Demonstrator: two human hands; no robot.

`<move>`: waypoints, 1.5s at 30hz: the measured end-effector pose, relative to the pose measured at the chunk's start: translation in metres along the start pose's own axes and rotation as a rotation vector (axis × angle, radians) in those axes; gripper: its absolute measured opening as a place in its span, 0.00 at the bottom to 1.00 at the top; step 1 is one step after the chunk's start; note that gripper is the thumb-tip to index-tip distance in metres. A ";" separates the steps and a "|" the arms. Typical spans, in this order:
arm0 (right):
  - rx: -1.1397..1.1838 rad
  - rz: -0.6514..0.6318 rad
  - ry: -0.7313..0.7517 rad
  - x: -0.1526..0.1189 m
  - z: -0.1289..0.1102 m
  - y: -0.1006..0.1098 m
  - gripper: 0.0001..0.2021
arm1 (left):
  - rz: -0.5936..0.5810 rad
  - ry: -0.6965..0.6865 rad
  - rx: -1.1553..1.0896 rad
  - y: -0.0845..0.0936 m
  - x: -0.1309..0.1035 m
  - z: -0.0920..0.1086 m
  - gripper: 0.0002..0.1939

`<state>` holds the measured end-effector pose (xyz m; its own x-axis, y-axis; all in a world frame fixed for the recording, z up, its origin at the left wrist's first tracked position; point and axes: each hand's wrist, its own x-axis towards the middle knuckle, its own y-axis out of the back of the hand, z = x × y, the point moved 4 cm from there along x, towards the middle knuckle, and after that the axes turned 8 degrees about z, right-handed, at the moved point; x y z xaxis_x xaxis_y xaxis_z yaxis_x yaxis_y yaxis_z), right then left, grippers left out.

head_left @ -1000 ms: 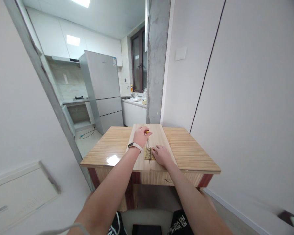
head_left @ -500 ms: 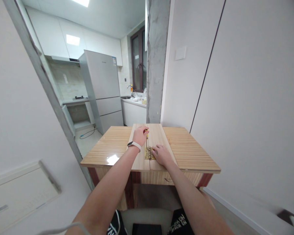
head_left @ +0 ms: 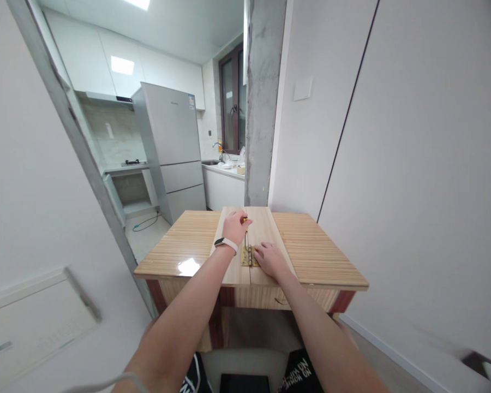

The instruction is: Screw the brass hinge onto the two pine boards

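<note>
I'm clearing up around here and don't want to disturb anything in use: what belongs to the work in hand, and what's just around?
In use:
- screwdriver, in the left hand
- brass hinge, by the right hand
- two wooden boards
- table

Just around:
- refrigerator
- faucet
- floor cable

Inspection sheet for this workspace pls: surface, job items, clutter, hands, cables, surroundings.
Surface: wooden table, glare spot at left.
Job items: hinge across the seam between left board and right board; screwdriver points at it, tip contact unclear.
Clutter: assorted items on the kitchen counter.
Hands: left hand grips the screwdriver; right hand rests on the right board, fingers at the hinge.
Cables: one cable on the kitchen floor.
Surroundings: fridge beyond the opening; pale walls.
</note>
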<state>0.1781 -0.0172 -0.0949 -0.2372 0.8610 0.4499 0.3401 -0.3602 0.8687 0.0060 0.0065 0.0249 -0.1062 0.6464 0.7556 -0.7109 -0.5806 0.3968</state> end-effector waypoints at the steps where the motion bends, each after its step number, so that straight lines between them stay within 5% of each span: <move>1: 0.000 0.001 0.002 0.000 0.000 0.000 0.23 | -0.001 0.000 0.001 0.000 0.000 0.000 0.06; 10: -0.002 0.000 0.005 0.000 0.001 -0.001 0.23 | -0.097 -0.005 -0.115 -0.004 0.000 -0.004 0.09; 45: -0.002 -0.017 -0.011 0.000 -0.002 0.002 0.23 | -0.004 0.011 -0.024 0.004 -0.001 0.005 0.07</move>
<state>0.1767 -0.0188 -0.0922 -0.2333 0.8708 0.4327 0.3342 -0.3461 0.8767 0.0065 0.0011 0.0282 -0.1108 0.6538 0.7485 -0.7275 -0.5665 0.3871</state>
